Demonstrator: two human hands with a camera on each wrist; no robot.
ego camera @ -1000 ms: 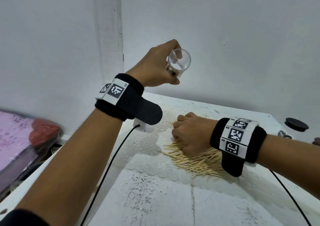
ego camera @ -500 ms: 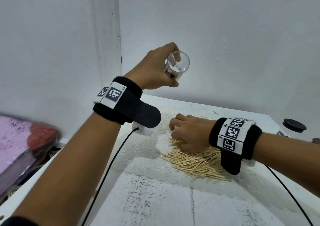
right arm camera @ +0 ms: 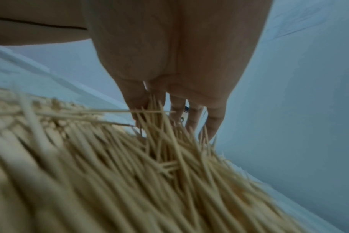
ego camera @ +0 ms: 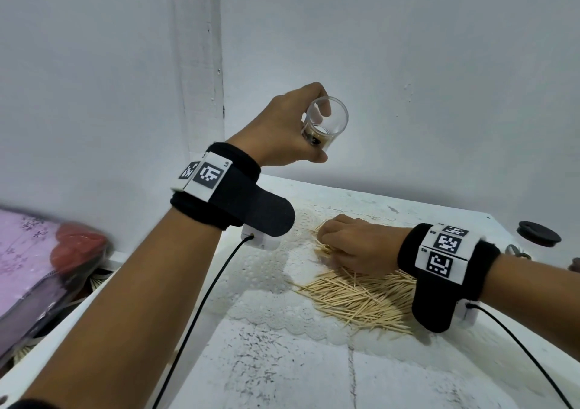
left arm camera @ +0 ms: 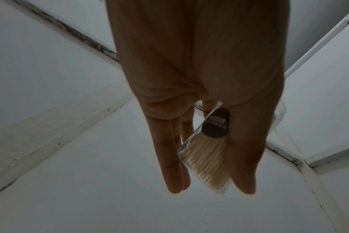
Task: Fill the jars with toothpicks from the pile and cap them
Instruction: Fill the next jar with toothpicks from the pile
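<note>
Left hand raised, fingers curled in a grip, right hand lowered, fingers pinched together

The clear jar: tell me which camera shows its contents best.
The left wrist view. There the jar sits between the left hand's fingers, with toothpicks inside and a dark label visible through its wall. The head view shows only its open mouth, held in the air. The right wrist view shows the toothpick pile, no jar.

Black wristbands with white coded tags — black cables trailing, seemingly from white modules.
</note>
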